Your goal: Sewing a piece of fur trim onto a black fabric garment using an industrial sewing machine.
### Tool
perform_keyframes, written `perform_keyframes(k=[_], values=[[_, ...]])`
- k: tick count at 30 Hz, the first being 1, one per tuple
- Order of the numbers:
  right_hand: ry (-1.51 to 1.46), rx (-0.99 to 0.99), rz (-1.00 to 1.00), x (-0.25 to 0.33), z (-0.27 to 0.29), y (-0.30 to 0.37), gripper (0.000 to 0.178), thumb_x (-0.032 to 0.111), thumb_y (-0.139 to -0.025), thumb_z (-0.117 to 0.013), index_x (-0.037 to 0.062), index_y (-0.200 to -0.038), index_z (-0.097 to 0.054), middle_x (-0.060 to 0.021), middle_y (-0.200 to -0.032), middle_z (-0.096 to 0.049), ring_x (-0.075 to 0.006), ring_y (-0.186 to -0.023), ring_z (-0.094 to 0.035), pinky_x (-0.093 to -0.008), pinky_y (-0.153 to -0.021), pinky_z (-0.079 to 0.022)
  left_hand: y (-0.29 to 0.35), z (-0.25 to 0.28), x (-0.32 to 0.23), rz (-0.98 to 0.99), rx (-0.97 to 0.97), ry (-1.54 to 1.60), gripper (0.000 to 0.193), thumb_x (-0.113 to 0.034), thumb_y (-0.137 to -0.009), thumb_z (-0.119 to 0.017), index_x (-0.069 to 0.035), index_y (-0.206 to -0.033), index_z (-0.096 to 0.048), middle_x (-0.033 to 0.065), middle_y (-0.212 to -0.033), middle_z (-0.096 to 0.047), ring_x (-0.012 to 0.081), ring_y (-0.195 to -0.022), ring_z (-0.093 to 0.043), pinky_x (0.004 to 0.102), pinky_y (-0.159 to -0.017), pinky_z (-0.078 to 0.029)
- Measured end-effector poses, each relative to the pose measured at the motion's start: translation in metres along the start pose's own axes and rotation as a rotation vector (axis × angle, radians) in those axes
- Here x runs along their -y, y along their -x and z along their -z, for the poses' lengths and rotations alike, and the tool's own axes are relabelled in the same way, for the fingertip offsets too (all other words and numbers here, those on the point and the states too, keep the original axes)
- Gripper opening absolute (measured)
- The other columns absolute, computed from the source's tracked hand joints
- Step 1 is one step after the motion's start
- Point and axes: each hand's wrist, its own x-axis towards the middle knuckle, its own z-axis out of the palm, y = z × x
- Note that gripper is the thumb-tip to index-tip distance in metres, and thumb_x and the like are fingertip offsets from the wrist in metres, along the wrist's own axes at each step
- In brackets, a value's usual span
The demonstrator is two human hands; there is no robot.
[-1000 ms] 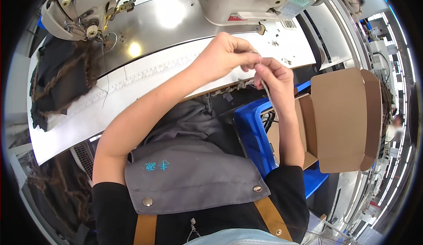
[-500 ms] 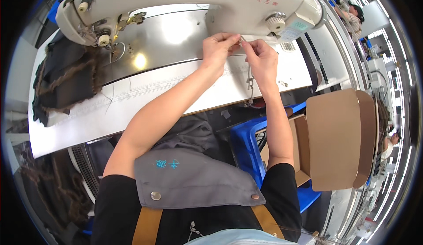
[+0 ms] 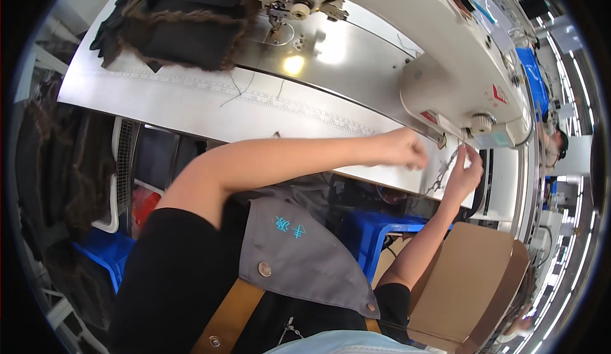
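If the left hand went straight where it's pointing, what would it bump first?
The left hand would probably meet the knotted grey cord first, then the right hand holding it, though depth is hard to judge.

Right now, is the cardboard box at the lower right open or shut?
Open: its wide flap is folded outward, standing to the right of the person's right forearm.

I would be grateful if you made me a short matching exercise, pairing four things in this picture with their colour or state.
1. Right hand
2. Cardboard box
3. Cloth
4. Sewing machine

A. Black with brown furry strips
B. Off-white
C. Pinching a grey cord
D. Plain brown

Pairs: 1-C, 2-D, 3-A, 4-B
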Motion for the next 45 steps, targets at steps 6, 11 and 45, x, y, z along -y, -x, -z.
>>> perform_keyframes(k=[6, 11, 45], values=[[-0.536, 0.407, 0.298, 0.138, 0.0, 0.036, 0.027, 0.008, -0.076, -0.068, 0.0033, -0.102, -0.062, -0.0108, -0.105, -0.062, -0.0267, -0.102, -0.055, -0.0367, -0.089, -0.041, 0.154, 0.066, -0.04, 0.008, -0.356, -0.344, 0.016, -0.007, -0.084, -0.06, 0.002, -0.096, -0.065, 0.0104, -0.087, -0.066, 0.0133, -0.073, -0.063, 0.026, -0.068, -0.049], [-0.638, 0.549, 0.929, 0.251, -0.046, 0.056, 0.05, 0.019, -0.073, -0.069, 0.0012, -0.117, -0.053, -0.0144, -0.121, -0.054, -0.0332, -0.111, -0.05, -0.0426, -0.093, -0.038, 0.229, 0.129, -0.028, -0.094, -0.828, -0.505, 0.016, -0.006, -0.086, -0.058, 0.0, -0.099, -0.065, 0.0049, -0.085, -0.064, 0.0075, -0.075, -0.058, 0.0214, -0.069, -0.046], [-1.002, 0.831, 0.114, 0.241, -0.045, 0.055, 0.006, 0.003, -0.074, -0.069, 0.0028, -0.078, -0.064, -0.0061, -0.071, -0.059, -0.0166, -0.065, -0.054, -0.0279, -0.064, -0.041, 0.21, 0.148, -0.035, -0.147, -0.466, -0.822, 0.009, -0.009, -0.081, -0.062, -0.004, -0.089, -0.061, 0.0035, -0.08, -0.06, 0.013, -0.07, -0.055, 0.0294, -0.072, -0.043]])
